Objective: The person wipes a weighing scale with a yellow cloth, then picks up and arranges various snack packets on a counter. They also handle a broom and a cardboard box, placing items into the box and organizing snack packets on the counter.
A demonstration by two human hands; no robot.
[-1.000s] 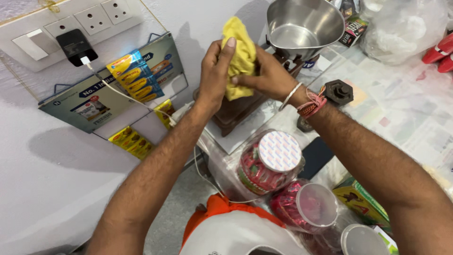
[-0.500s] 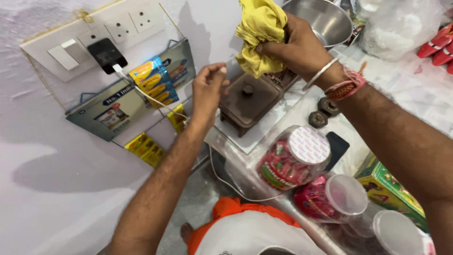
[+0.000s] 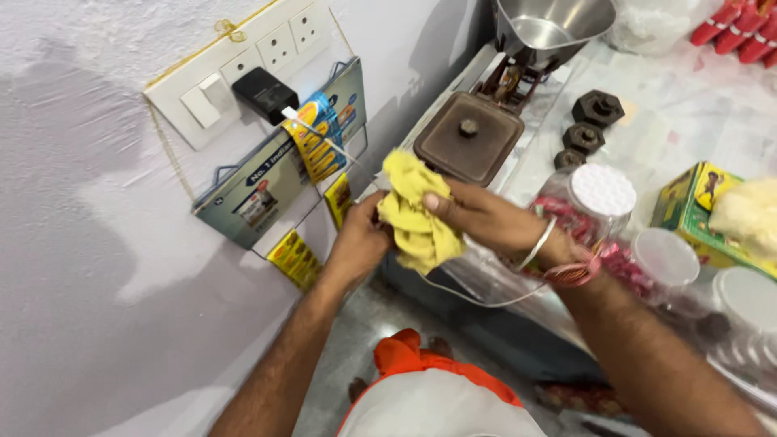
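A: Fingers of the right hand curling over the yellow cloth, thumb pressing its top edge, gripping it tight.

B: Having come down off the steel scale pan since half a second ago, and now bunching in front of the chest, clear of the brown scale platform.

A: Meaning wiping up there pausing, probably, and refolding or wringing beginning.

B: Left hand closing in too, fingers wrapping the cloth's lower left side, mostly hiding behind it, so just how far shut, hard to tell.

A: Hanging between both hands, then, lumpy end drooping below the right fingers.

B: Sitting just beside the white-lidded sweet jar, near the iron weights, charger cable trailing behind.
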